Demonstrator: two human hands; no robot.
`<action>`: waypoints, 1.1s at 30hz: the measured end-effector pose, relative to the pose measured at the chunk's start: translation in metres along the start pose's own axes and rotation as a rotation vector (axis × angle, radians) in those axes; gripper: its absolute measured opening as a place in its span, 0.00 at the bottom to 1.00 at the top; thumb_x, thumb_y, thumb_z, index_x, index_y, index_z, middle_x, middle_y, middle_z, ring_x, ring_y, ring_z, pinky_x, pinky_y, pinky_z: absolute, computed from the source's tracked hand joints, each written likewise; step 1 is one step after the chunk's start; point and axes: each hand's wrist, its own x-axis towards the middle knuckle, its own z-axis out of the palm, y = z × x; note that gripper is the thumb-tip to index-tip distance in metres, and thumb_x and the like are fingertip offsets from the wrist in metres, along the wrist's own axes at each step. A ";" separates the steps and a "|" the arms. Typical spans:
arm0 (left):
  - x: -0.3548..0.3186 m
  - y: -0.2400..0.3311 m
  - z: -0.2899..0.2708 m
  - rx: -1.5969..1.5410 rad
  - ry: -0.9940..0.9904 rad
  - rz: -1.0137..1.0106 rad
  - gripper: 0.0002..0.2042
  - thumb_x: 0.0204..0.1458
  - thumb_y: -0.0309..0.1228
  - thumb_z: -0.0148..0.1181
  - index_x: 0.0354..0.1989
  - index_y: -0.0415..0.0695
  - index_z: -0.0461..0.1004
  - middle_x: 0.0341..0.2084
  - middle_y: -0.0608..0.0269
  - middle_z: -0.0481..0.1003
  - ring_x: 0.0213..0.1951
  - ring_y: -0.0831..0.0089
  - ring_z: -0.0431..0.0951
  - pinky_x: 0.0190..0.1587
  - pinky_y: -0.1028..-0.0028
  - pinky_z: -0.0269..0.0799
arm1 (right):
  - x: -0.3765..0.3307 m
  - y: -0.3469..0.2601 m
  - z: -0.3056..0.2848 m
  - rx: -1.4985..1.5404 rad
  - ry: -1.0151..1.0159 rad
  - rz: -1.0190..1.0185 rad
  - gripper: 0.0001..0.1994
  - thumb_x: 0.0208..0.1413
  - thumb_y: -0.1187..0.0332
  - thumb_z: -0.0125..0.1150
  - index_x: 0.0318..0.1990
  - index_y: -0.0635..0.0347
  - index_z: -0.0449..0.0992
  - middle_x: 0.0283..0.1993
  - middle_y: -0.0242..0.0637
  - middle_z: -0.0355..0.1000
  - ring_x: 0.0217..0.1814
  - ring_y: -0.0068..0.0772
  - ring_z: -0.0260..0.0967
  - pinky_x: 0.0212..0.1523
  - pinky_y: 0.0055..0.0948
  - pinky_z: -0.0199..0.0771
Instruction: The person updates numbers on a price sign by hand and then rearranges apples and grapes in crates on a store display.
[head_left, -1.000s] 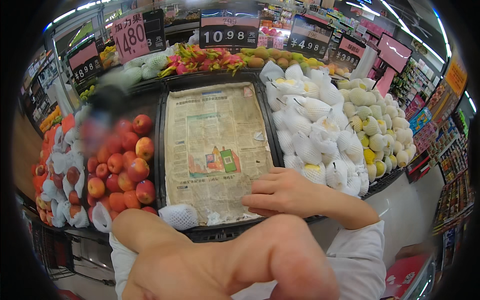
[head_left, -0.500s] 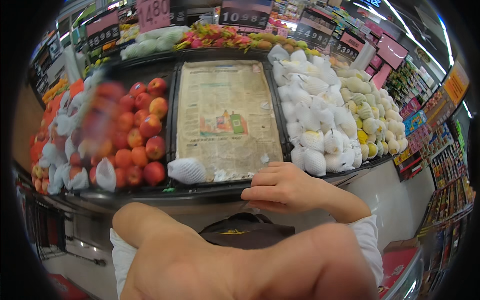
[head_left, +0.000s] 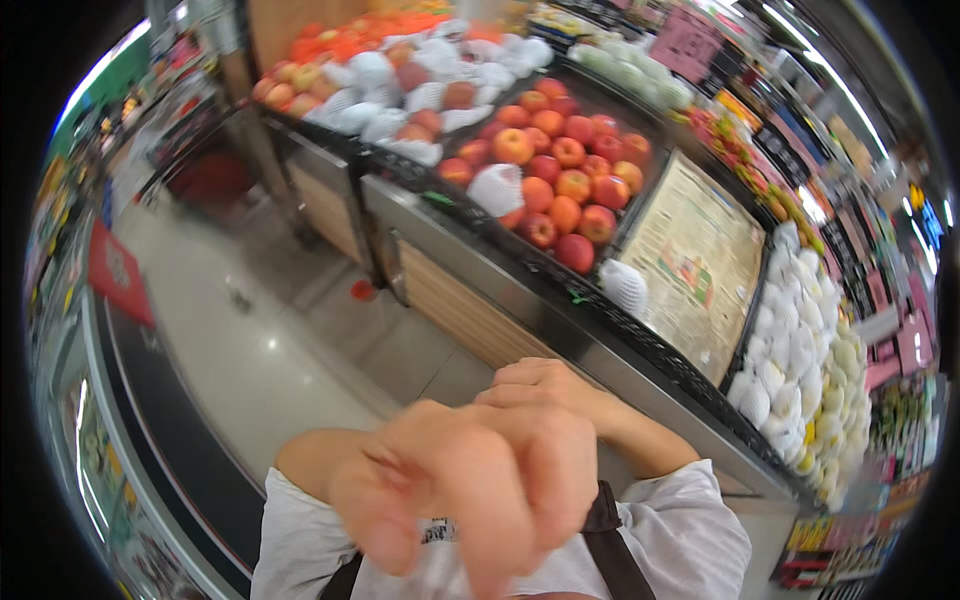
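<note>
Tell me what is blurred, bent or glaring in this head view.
Head view: the near hand is a large blurred smear, too soft to tell its fingers apart; the other hand behind it is sharper. The counter edge bows with the fisheye. The apples are fairly crisp. Ceiling lights glare on the floor, and the rim is black.

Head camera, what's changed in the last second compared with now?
The view swung left: the newspaper-lined empty crate that sat centred is now at the right, and the grey shop floor shows. The left hand, blurred, rose close to the camera. The right hand stayed in front of the chest; neither visibly holds anything. Red apples stay put.
</note>
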 end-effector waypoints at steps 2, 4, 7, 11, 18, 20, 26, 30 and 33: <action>-0.023 0.019 0.002 0.113 0.033 -0.040 0.10 0.53 0.34 0.49 0.31 0.42 0.73 0.30 0.58 0.69 0.32 0.67 0.65 0.36 0.67 0.61 | 0.031 -0.001 0.026 0.018 -0.070 -0.032 0.09 0.46 0.68 0.58 0.36 0.58 0.72 0.27 0.35 0.67 0.28 0.39 0.65 0.28 0.33 0.64; -0.045 0.032 0.002 0.232 0.088 -0.054 0.06 0.50 0.28 0.52 0.31 0.39 0.73 0.29 0.56 0.69 0.29 0.66 0.66 0.32 0.69 0.62 | 0.057 0.004 0.050 0.015 -0.123 -0.092 0.11 0.44 0.68 0.58 0.36 0.59 0.72 0.28 0.35 0.66 0.29 0.38 0.65 0.29 0.33 0.63; -0.057 0.060 -0.010 0.557 0.151 -0.121 0.05 0.44 0.20 0.57 0.30 0.38 0.74 0.27 0.57 0.70 0.24 0.68 0.69 0.26 0.74 0.63 | 0.087 0.022 0.082 0.037 -0.176 -0.101 0.11 0.39 0.68 0.57 0.34 0.61 0.71 0.28 0.35 0.66 0.30 0.38 0.65 0.29 0.34 0.63; -0.063 0.110 -0.037 0.808 0.152 -0.159 0.04 0.44 0.22 0.59 0.30 0.40 0.74 0.27 0.61 0.72 0.26 0.71 0.71 0.27 0.75 0.62 | 0.127 0.047 0.101 0.101 -0.235 0.002 0.07 0.40 0.69 0.57 0.29 0.60 0.71 0.27 0.36 0.66 0.30 0.39 0.65 0.30 0.35 0.64; -0.027 0.162 -0.108 1.247 0.109 0.185 0.01 0.43 0.26 0.58 0.24 0.43 0.73 0.23 0.66 0.70 0.23 0.73 0.69 0.24 0.76 0.59 | 0.232 0.122 0.140 0.204 -0.259 0.099 0.07 0.47 0.71 0.57 0.34 0.60 0.72 0.28 0.37 0.68 0.29 0.40 0.67 0.28 0.34 0.65; -0.020 0.184 -0.130 1.360 0.086 0.267 0.02 0.42 0.27 0.58 0.23 0.44 0.73 0.22 0.67 0.70 0.22 0.74 0.68 0.24 0.76 0.59 | 0.268 0.138 0.145 0.161 -0.248 0.017 0.07 0.48 0.71 0.57 0.36 0.59 0.72 0.29 0.37 0.69 0.30 0.40 0.67 0.28 0.34 0.66; -0.038 0.269 -0.184 1.782 0.103 0.488 0.02 0.40 0.30 0.57 0.20 0.46 0.72 0.18 0.70 0.69 0.19 0.75 0.67 0.22 0.75 0.59 | 0.368 0.174 0.157 0.172 -0.211 -0.113 0.06 0.48 0.69 0.57 0.34 0.56 0.72 0.28 0.35 0.68 0.31 0.40 0.67 0.32 0.34 0.65; -0.115 0.343 -0.199 1.844 0.296 0.305 0.05 0.41 0.29 0.55 0.17 0.49 0.67 0.14 0.74 0.65 0.16 0.79 0.63 0.24 0.74 0.54 | 0.406 0.204 0.159 0.187 -0.141 -0.141 0.06 0.47 0.69 0.58 0.34 0.56 0.72 0.29 0.35 0.67 0.32 0.40 0.67 0.31 0.34 0.66; -0.181 0.376 -0.265 1.703 0.691 0.239 0.06 0.50 0.33 0.48 0.24 0.46 0.64 0.18 0.68 0.64 0.20 0.77 0.63 0.28 0.73 0.56 | 0.434 0.233 0.138 -0.098 0.083 -0.008 0.07 0.45 0.69 0.59 0.34 0.56 0.72 0.30 0.35 0.67 0.32 0.40 0.66 0.30 0.33 0.67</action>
